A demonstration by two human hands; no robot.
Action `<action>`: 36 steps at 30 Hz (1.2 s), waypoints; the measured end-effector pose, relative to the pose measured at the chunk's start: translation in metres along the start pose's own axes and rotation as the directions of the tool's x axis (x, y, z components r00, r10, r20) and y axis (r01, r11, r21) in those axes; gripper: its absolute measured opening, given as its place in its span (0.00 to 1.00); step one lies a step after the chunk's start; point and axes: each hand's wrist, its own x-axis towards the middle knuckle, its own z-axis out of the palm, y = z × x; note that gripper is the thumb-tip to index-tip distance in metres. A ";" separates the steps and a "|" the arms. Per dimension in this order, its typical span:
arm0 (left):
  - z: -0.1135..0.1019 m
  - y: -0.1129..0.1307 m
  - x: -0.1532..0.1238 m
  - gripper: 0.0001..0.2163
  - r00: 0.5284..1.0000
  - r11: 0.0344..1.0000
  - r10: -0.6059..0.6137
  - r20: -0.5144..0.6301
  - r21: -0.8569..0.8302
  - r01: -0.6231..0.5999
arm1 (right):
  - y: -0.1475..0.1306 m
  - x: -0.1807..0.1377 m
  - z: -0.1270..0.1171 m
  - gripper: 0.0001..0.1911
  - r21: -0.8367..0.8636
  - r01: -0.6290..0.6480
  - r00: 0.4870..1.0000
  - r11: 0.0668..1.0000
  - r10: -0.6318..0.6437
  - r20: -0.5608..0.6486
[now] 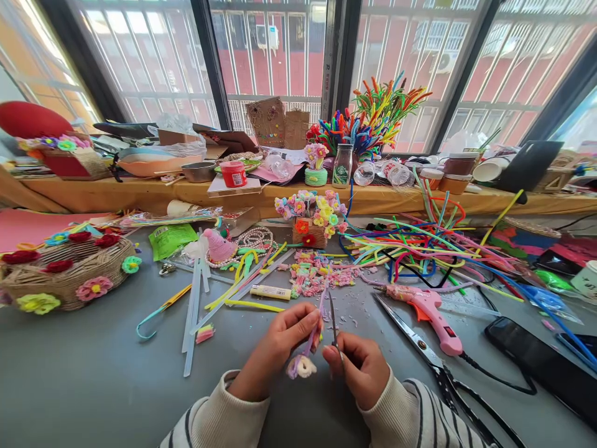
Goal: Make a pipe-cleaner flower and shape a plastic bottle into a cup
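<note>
My left hand (pixel 289 333) is closed around a light purple pipe cleaner (pixel 321 303), whose free end points up and away from me. Below those fingers hangs a small looped flower (pixel 303 367) in cream and purple fuzzy stem. A slim, dark, pointed metal blade (pixel 333 314) rises from my right hand (pixel 359 367), which pinches it upright; its handle is hidden, so I cannot tell the exact tool. The blade stands close beside the purple stem. Purple fuzz and pastel pipe cleaner clippings (pixel 308 274) lie just beyond both hands.
Large scissors (pixel 420 345), a pink hot glue gun (pixel 429 311) and a black phone (pixel 541 367) lie to the right. Clear glue sticks (pixel 190 336) and a twine basket (pixel 88 274) are on the left. Loose pipe cleaners (pixel 420 246) and a flower box (pixel 310 233) stand farther back.
</note>
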 end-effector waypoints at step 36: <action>0.003 -0.003 -0.001 0.08 0.993 0.996 -0.078 0.088 -0.043 0.082 | 0.000 0.000 -0.004 0.20 0.005 0.096 0.994 0.995 -0.096 0.053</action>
